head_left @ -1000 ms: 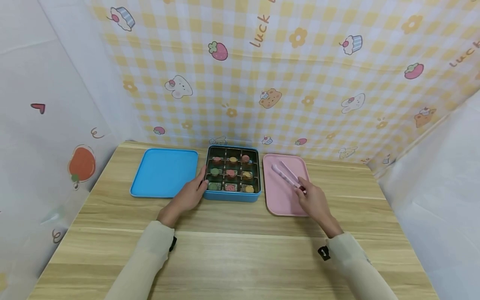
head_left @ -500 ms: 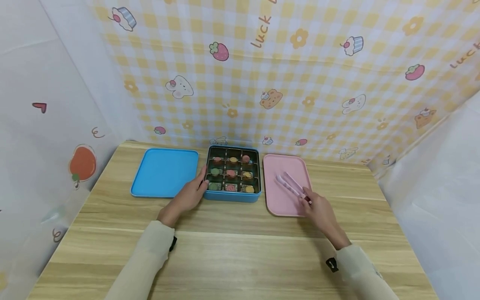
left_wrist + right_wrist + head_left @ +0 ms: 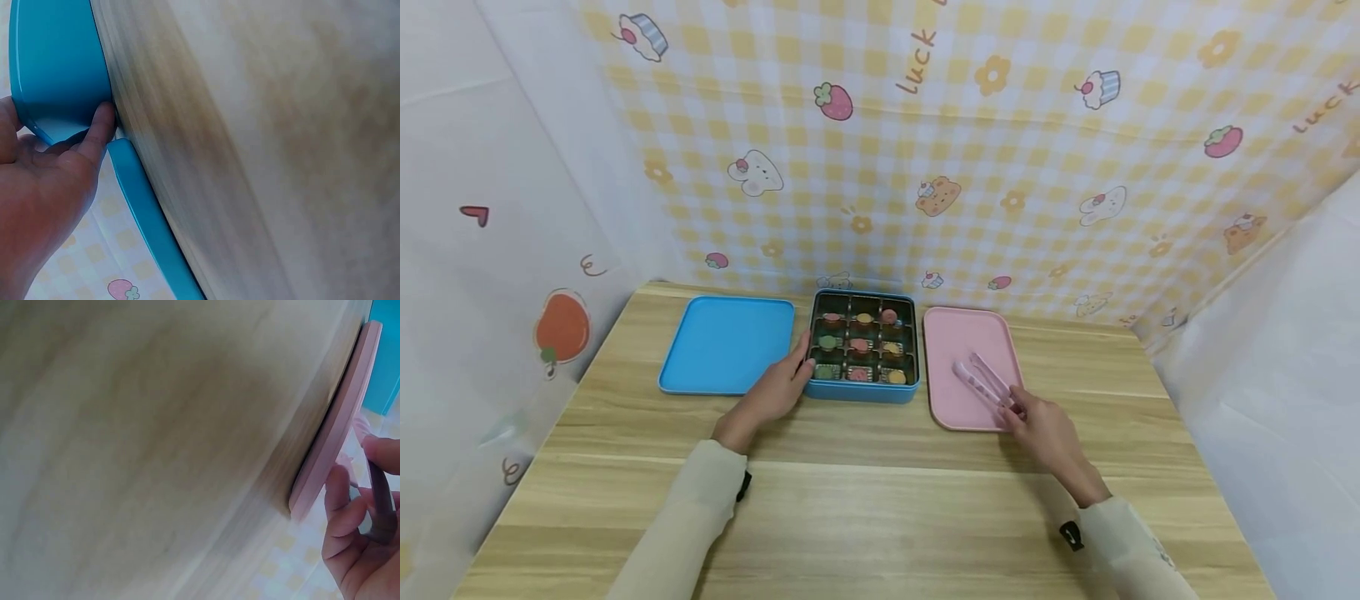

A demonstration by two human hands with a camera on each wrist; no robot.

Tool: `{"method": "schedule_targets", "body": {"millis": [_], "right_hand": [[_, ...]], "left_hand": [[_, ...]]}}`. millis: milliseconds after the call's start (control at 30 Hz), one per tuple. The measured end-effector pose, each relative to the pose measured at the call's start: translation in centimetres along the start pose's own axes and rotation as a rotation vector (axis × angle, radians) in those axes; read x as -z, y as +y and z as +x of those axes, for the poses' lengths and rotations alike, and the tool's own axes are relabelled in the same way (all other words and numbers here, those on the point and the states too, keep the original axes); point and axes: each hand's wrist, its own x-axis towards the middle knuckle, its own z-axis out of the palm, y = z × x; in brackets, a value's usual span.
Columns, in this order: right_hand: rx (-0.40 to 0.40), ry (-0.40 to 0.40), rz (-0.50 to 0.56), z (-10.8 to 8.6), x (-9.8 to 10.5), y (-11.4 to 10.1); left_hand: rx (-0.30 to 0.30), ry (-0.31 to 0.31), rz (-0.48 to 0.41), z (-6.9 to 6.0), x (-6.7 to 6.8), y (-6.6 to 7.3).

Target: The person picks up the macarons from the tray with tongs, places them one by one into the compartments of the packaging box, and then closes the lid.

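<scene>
In the head view my left hand (image 3: 772,390) holds a blue tin (image 3: 861,392) by its left side, thumb near the front corner. The left wrist view shows fingers at the tin's (image 3: 59,69) side and base. Its dark divided insert carries small pink, green and yellow sweets (image 3: 860,345), some in clear wrappers. My right hand (image 3: 1047,429) pinches a pair of pale pink tongs (image 3: 981,385) by the handle end, above the pink tray (image 3: 943,408). The tongs' arms are spread apart, tips pointing up and left. In the right wrist view thumb and fingers grasp their handle (image 3: 379,487).
A flat blue lid or tray (image 3: 726,346) lies left of the tin, close to the left hand. Both trays and the tin rest on a wooden table (image 3: 880,517). A checked cloth (image 3: 850,150) hangs behind the table, with white cloth at both sides.
My right hand has drawn back toward the lower right with the tongs, so their tips sit lower over the pink tray. The left hand and tin have stayed put.
</scene>
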Motion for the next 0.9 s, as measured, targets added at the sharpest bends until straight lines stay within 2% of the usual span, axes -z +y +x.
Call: {"method": "schedule_targets", "body": {"millis": [333,900], "right_hand": [[-0.019,-0.011,-0.041,-0.13,0.06,-0.12],[-0.023,-0.036,-0.039,0.51,-0.58,0.24]], "left_hand": [[-0.004,-0.003,-0.007,-0.13,-0.11,0.08],[0.000,-0.022,0.001,-0.10,0.07,0.03]]}}
